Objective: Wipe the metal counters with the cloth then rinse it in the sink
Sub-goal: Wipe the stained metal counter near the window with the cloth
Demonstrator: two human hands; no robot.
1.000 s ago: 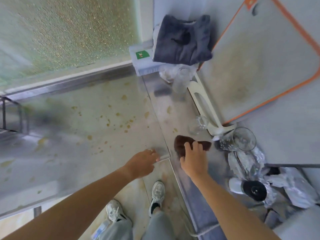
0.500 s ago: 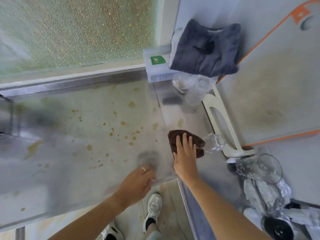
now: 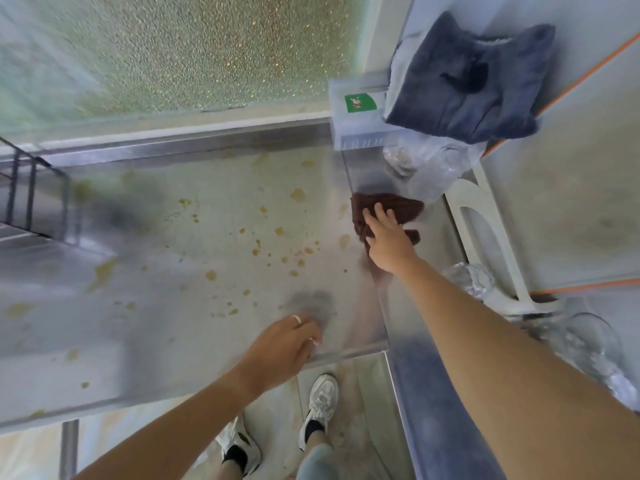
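Head view: brown cloth (image 3: 398, 206) lies under right hand (image 3: 389, 240).

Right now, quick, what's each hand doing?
Left hand: open, resting on the counter, holding nothing.
Right hand: open, fingers flat, pressing the cloth.

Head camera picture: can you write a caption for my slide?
Right hand presses a brown cloth onto the stained metal counter while the left hand rests near its edge.

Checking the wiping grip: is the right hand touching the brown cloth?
Touching. The head view shows the right hand pressed flat on the brown cloth.
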